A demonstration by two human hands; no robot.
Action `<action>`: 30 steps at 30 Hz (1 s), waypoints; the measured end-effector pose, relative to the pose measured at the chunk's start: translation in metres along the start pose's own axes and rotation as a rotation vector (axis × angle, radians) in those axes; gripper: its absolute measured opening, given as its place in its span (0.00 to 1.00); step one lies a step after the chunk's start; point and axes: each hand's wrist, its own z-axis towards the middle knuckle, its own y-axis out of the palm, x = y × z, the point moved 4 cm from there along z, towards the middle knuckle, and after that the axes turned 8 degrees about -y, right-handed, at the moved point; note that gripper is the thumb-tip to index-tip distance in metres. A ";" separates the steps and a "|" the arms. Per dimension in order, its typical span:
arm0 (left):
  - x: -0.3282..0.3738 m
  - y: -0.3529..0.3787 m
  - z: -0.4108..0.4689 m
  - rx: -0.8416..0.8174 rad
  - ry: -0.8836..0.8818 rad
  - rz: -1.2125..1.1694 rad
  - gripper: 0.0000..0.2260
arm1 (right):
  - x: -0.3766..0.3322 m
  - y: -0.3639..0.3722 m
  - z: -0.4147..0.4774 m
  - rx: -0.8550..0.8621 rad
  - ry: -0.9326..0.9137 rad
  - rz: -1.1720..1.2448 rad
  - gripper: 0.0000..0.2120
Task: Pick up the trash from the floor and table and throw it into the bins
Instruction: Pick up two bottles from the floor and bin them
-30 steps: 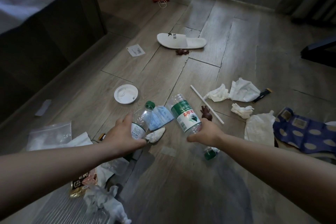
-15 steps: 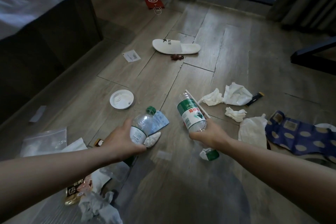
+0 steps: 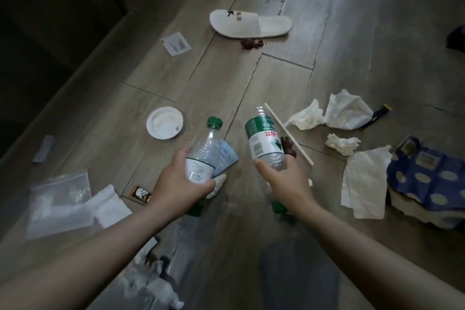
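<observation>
blue dotted wrap (image 3: 427, 178): cut by right edge | bottom litter (image 3: 151, 284): blurred | green piece (image 3: 277, 207): half hidden

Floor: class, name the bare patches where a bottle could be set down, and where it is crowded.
Bare boards lie between the slipper, the round lid and the crumpled tissues, and right of the slipper. Crowded: around the plastic bag, and by the blue paper.

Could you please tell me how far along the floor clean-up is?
Nothing shows as binned; no bin is in view. In hand: the left hand grips a clear plastic bottle with a green cap, the right hand a clear plastic bottle with a green-and-white label. Left on the wooden floor: a round white plastic lid, crumpled white tissues, a long white straw, a clear zip bag.
</observation>
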 end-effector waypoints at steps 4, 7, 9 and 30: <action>0.015 -0.027 -0.043 0.010 -0.084 -0.065 0.37 | -0.028 -0.014 -0.044 0.029 0.048 0.173 0.16; 0.037 -0.057 -0.079 0.007 -0.119 -0.075 0.37 | -0.070 -0.038 -0.079 0.063 0.028 0.206 0.20; 0.067 -0.081 -0.106 0.016 -0.121 -0.109 0.37 | -0.107 -0.062 -0.104 0.108 0.022 0.244 0.21; 0.528 -0.366 -0.481 -0.068 0.303 -0.456 0.31 | -0.570 -0.421 -0.408 0.326 -0.342 0.374 0.10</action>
